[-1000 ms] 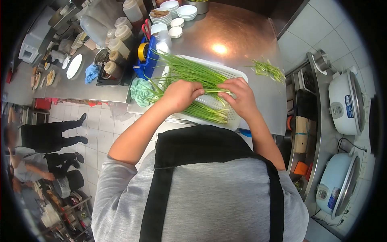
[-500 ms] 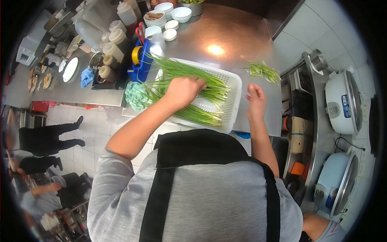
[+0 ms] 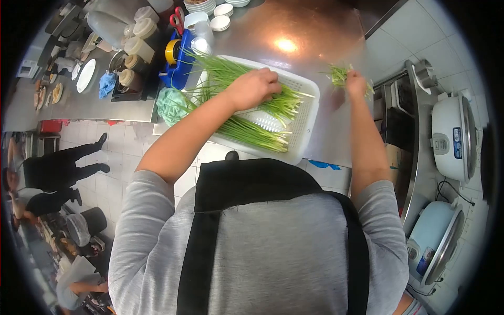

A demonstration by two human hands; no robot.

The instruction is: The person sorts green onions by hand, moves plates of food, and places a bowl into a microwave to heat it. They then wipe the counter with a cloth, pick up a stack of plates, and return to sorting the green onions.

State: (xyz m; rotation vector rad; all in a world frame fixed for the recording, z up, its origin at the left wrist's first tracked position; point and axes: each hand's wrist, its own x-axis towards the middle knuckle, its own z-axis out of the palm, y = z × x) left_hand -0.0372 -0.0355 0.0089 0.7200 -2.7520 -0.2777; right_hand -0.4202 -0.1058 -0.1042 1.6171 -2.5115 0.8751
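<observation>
Long thin spring onions (image 3: 257, 135) lie in a white perforated basket (image 3: 308, 118), their pale root ends toward the right. My left hand (image 3: 256, 88) rests over the upper bunch with its fingers curled closed on some of the stalks. Out to the right, my right hand (image 3: 357, 84) is closed at a small heap of green trimmings (image 3: 338, 75) on the steel table. What its fingers hold, if anything, is hidden.
A blue tape dispenser (image 3: 184, 65), a green cloth (image 3: 172, 106) and sauce bottles (image 3: 139, 50) stand left of the basket. Small white bowls (image 3: 220, 23) are at the back. Rice cookers (image 3: 446, 139) line the right. Other people (image 3: 52, 168) are at lower left.
My right hand has moved up and right, from beside the basket to the heap of trimmings. My left hand has stayed over the upper bunch. The view has shifted slightly.
</observation>
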